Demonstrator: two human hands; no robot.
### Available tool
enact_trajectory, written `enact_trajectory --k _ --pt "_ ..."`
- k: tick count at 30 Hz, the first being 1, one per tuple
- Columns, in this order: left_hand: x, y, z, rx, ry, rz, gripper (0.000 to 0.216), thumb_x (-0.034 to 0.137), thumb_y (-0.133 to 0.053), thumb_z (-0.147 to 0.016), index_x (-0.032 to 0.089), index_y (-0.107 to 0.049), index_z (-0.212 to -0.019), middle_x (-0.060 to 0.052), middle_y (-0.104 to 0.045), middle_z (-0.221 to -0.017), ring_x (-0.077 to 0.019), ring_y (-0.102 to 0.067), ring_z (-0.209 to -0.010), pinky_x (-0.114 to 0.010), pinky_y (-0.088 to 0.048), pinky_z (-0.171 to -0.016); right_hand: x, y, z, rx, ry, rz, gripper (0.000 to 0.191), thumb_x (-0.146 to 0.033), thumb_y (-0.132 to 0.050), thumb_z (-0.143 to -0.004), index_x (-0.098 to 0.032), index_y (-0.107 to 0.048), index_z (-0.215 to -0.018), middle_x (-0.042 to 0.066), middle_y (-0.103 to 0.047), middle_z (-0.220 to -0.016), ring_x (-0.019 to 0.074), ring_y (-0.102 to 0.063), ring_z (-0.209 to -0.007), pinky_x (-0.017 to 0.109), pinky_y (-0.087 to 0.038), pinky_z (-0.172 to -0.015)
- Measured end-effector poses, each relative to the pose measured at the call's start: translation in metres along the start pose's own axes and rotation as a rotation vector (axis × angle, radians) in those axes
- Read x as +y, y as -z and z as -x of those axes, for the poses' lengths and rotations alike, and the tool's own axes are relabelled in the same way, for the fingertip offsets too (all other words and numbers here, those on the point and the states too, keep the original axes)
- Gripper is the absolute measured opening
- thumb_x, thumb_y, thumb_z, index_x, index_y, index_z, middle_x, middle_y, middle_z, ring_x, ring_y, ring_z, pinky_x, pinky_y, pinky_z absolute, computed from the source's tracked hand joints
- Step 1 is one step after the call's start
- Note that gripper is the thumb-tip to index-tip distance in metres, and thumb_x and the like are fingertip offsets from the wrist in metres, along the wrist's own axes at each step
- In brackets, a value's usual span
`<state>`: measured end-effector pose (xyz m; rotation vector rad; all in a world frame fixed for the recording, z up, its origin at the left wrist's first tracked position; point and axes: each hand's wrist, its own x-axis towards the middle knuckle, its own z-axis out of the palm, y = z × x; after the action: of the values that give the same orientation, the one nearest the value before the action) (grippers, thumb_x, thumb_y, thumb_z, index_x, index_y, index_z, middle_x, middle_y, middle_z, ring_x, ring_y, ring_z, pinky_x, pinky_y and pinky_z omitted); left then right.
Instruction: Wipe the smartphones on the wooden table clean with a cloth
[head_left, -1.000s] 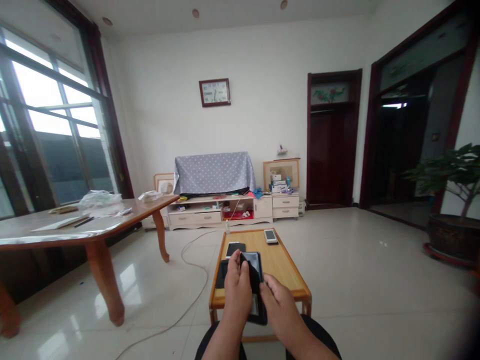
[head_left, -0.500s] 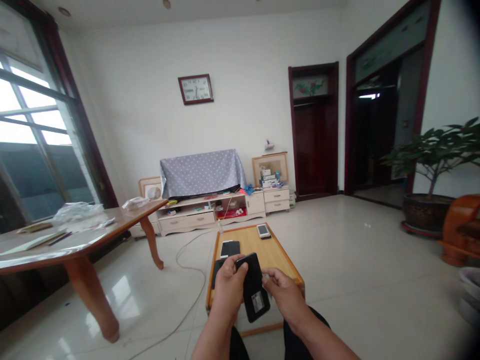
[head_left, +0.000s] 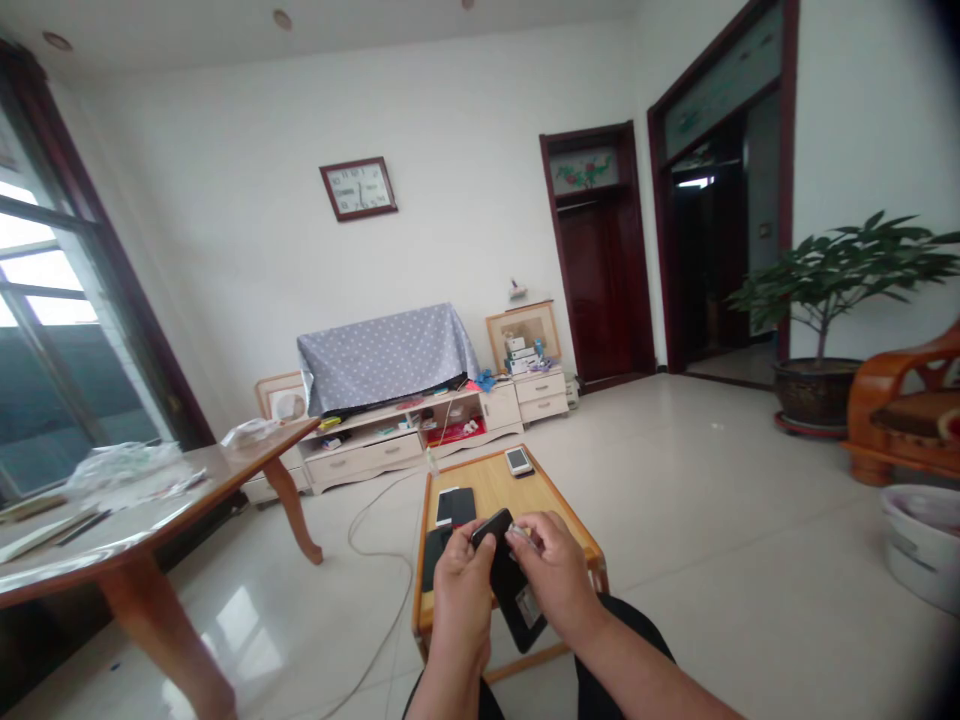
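Observation:
My left hand (head_left: 463, 580) grips the upper left edge of a flat black phone-like device (head_left: 511, 585), thumb on its face. A pale label (head_left: 528, 604) shows near the device's lower end. The device is tilted, low over the near end of a small wooden table (head_left: 491, 490). Bent and pinched, the fingers of my right hand (head_left: 551, 560) hold a small pale thing (head_left: 517, 535) against the device's upper right part. That thing is too small to name, and the hand covers part of the device.
On the small table lie a white phone (head_left: 518, 461), a white-and-black pair of flat devices (head_left: 455, 506) and a dark flat item (head_left: 435, 555). A cable (head_left: 405, 590) runs over the floor at left. A larger table (head_left: 142, 520) holds plastic bags. A white bucket (head_left: 922, 545) stands at right.
My right hand has moved from the device's right edge up over its upper right face, with the small pale thing. My left hand keeps its grip. The view has turned slightly right.

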<state>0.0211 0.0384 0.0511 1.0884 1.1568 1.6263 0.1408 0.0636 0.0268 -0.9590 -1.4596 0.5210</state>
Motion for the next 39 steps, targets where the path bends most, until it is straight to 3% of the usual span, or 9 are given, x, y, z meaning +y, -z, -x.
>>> enact_trajectory --k 3,7,10,13,17,22,28,34,39 --pt "0.003 -0.001 0.001 -0.017 0.023 0.036 0.05 0.041 -0.077 -0.074 0.017 -0.064 -0.117 -0.006 -0.074 -0.1 -0.0173 -0.069 -0.087 -0.026 -0.051 -0.078 -0.006 -0.002 0.005 -0.017 0.035 -0.042 0.015 -0.031 -0.056 -0.091 -0.021 -0.065 -0.098 0.004 -0.062 -0.091 0.0175 -0.059 -0.081 0.028 -0.048 -0.072" --pt "0.006 -0.001 0.0 0.008 0.019 0.064 0.051 0.04 -0.078 -0.073 0.018 -0.065 -0.117 -0.007 -0.073 -0.107 -0.0188 -0.069 -0.094 -0.03 -0.051 -0.087 -0.017 0.001 0.001 -0.084 0.113 -0.135 0.02 -0.028 -0.051 -0.093 -0.022 -0.069 -0.101 0.007 -0.066 -0.102 0.0197 -0.062 -0.095 0.033 -0.049 -0.087" --pt "0.006 0.0 0.001 -0.024 0.009 0.056 0.052 0.041 -0.078 -0.073 0.018 -0.066 -0.118 -0.008 -0.074 -0.109 -0.0198 -0.069 -0.096 -0.03 -0.051 -0.089 -0.016 0.003 -0.013 -0.052 -0.095 -0.241 0.022 -0.033 -0.057 -0.089 -0.019 -0.067 -0.103 0.007 -0.069 -0.095 0.02 -0.065 -0.085 0.033 -0.053 -0.078" --pt "0.003 -0.001 0.001 -0.035 -0.01 0.003 0.052 0.042 -0.077 -0.073 0.018 -0.067 -0.118 -0.008 -0.075 -0.105 -0.0219 -0.069 -0.096 -0.032 -0.052 -0.087 -0.012 0.002 -0.021 -0.129 -0.237 -0.356 0.026 -0.04 -0.062 -0.085 -0.017 -0.067 -0.097 0.004 -0.069 -0.081 0.0178 -0.063 -0.07 0.028 -0.051 -0.063" --pt "-0.001 -0.002 0.0 -0.012 -0.09 -0.142 0.043 0.039 -0.075 -0.074 0.02 -0.07 -0.112 -0.007 -0.076 -0.103 -0.0244 -0.069 -0.098 -0.033 -0.052 -0.088 -0.013 0.004 -0.025 -0.185 -0.171 -0.364 0.024 -0.041 -0.065 -0.082 -0.017 -0.069 -0.088 0.003 -0.068 -0.08 0.0163 -0.061 -0.07 0.027 -0.049 -0.065" --pt "0.0 -0.004 0.001 0.013 -0.173 -0.246 0.034 0.036 -0.073 -0.076 0.024 -0.072 -0.108 -0.006 -0.074 -0.109 -0.0255 -0.066 -0.104 -0.034 -0.048 -0.094 -0.018 0.01 -0.032 -0.125 -0.249 -0.37 0.025 -0.041 -0.065 -0.081 -0.017 -0.066 -0.086 0.0 -0.064 -0.07 0.0157 -0.059 -0.065 0.027 -0.047 -0.061" --pt "0.006 -0.008 0.005 -0.007 -0.25 -0.371 0.029 0.038 -0.067 -0.082 0.026 -0.072 -0.109 -0.006 -0.074 -0.105 -0.0252 -0.066 -0.098 -0.034 -0.047 -0.09 -0.027 0.009 -0.031 -0.165 -0.127 -0.28 0.015 -0.033 -0.062 -0.082 -0.019 -0.068 -0.083 0.001 -0.068 -0.078 0.0158 -0.061 -0.07 0.026 -0.048 -0.066" --pt "0.007 -0.007 0.005 0.023 -0.238 -0.286 0.031 0.033 -0.073 -0.076 0.028 -0.073 -0.106 -0.006 -0.073 -0.111 -0.0274 -0.064 -0.107 -0.034 -0.047 -0.094 -0.028 0.012 -0.038 -0.108 -0.173 -0.269 0.015 -0.033 -0.063 -0.081 -0.018 -0.066 -0.08 0.001 -0.067 -0.074 0.0165 -0.061 -0.07 0.028 -0.048 -0.067" --pt "0.01 -0.006 0.006 0.0 -0.204 -0.233 0.031 0.035 -0.073 -0.075 0.029 -0.072 -0.106 -0.006 -0.073 -0.113 -0.0294 -0.062 -0.113 -0.037 -0.048 -0.097 -0.03 0.01 -0.034 -0.16 -0.176 -0.365 0.017 -0.036 -0.062 -0.083 -0.018 -0.065 -0.086 0.001 -0.065 -0.075 0.0154 -0.06 -0.068 0.027 -0.048 -0.064"
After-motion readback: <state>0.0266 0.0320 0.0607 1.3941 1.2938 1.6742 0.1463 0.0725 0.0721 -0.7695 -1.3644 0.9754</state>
